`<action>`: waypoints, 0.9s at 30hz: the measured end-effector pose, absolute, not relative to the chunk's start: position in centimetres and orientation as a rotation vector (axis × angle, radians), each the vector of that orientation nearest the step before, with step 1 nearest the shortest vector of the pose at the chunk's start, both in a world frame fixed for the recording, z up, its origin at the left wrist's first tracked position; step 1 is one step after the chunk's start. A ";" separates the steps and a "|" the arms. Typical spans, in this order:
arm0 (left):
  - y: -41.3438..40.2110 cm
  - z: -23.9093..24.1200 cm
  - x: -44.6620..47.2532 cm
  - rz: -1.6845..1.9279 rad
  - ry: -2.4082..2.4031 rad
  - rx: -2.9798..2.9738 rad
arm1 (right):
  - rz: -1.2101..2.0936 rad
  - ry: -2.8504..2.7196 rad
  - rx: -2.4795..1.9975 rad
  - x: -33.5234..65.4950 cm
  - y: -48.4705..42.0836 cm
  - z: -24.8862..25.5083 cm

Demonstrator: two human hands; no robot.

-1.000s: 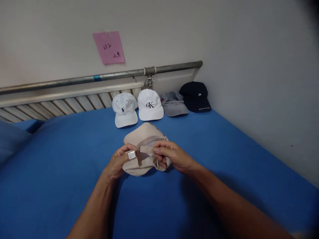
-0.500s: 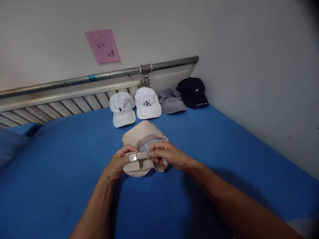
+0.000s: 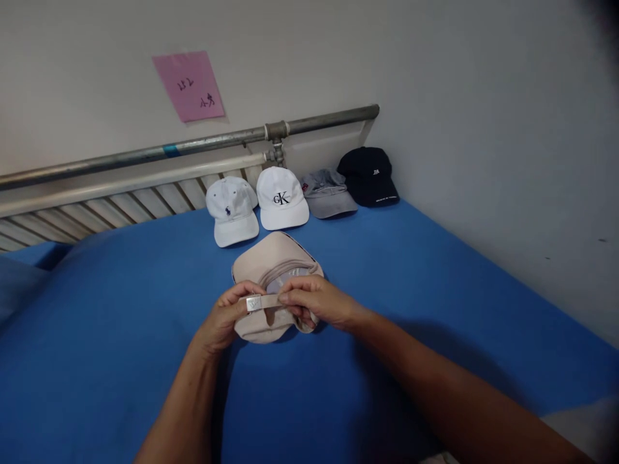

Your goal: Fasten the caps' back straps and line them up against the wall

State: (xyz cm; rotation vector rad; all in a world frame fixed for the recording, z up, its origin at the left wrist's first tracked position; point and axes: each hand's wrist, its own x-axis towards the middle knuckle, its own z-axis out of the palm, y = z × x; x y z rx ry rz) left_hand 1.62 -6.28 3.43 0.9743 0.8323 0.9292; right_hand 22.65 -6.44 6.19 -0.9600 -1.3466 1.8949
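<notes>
A beige baseball cap lies upside down on the blue sheet, its brim pointing away from me and its inside partly showing. My left hand pinches the back strap at the silver metal buckle, thumb beside the buckle. Farther right along the same strap, my right hand grips it between thumb and fingers. The strap runs straight between both hands. The fingertips under the strap are partly hidden.
Behind the beige cap stand a white cap with a small dark emblem, a white lettered cap, a grey cap and a black cap. A radiator, a metal pipe and a pink note are at the wall.
The whole view has shifted slightly, so everything sits a little farther left. My right hand appears slightly closer to the buckle along the strap. Both hands keep their hold.
</notes>
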 end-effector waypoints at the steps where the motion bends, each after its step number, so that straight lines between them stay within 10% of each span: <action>1: -6.3 3.4 1.6 0.929 0.828 0.974 | 1.895 -1.353 -0.973 22.6 -6.5 6.3; 27: -6.6 4.0 2.3 0.917 0.881 0.933 | 1.762 -1.401 -1.132 22.2 -7.1 6.7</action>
